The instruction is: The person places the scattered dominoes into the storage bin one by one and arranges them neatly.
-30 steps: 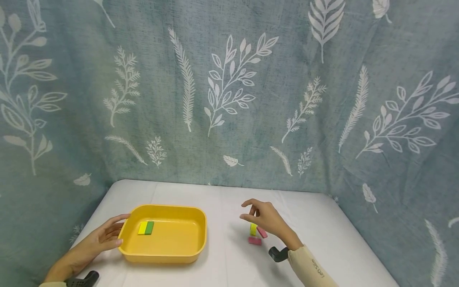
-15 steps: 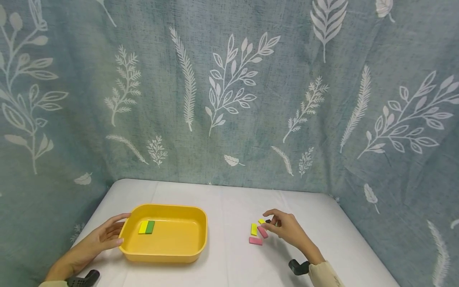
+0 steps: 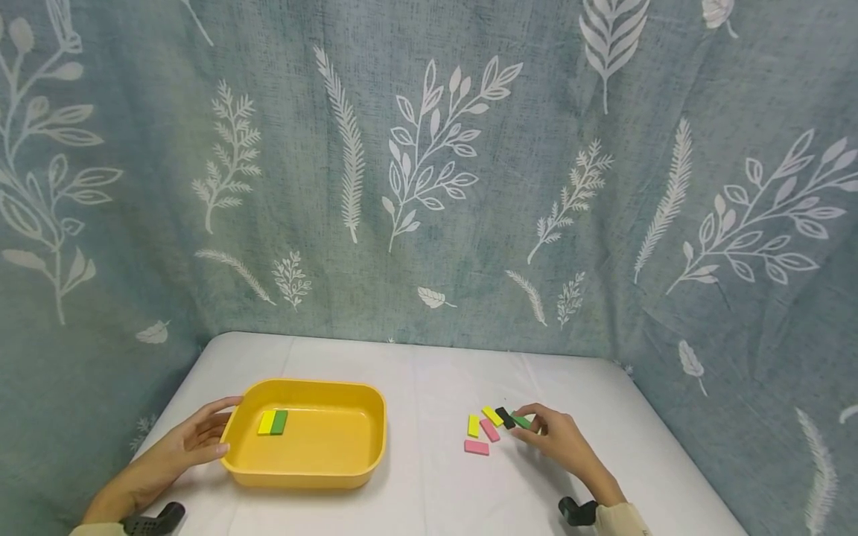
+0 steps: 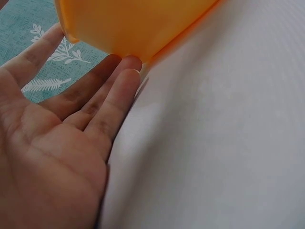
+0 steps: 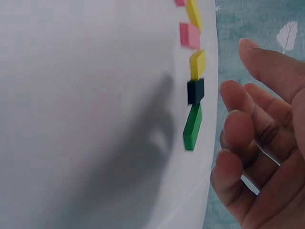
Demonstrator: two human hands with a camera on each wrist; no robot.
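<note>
My left hand [image 3: 184,445] rests at the left side of a yellow tray [image 3: 295,480], its extended fingertips touching the wall, as the left wrist view also shows. In that tray a yellow block [image 3: 266,423] and a green block [image 3: 278,423] lie side by side. On the right, my right hand [image 3: 563,441] hovers with loosely bent fingers beside another green block [image 3: 520,421]. The right wrist view shows this green block [image 5: 193,128] lying on the cloth, apart from the fingers. Touching or nearly touching it is a black block [image 3: 505,418].
Left of the black block lie two yellow blocks, one upper [image 3: 492,415] and one lower [image 3: 473,426], and two pink blocks, one tilted [image 3: 490,430] and one level [image 3: 477,447]. White cloth [image 3: 422,402] covers the table. A patterned curtain [image 3: 469,223] encloses the back and sides.
My right hand has moved right and slightly down, away from the yellow and pink blocks. The black and green blocks beside it have come into view. My left hand stays at the tray.
</note>
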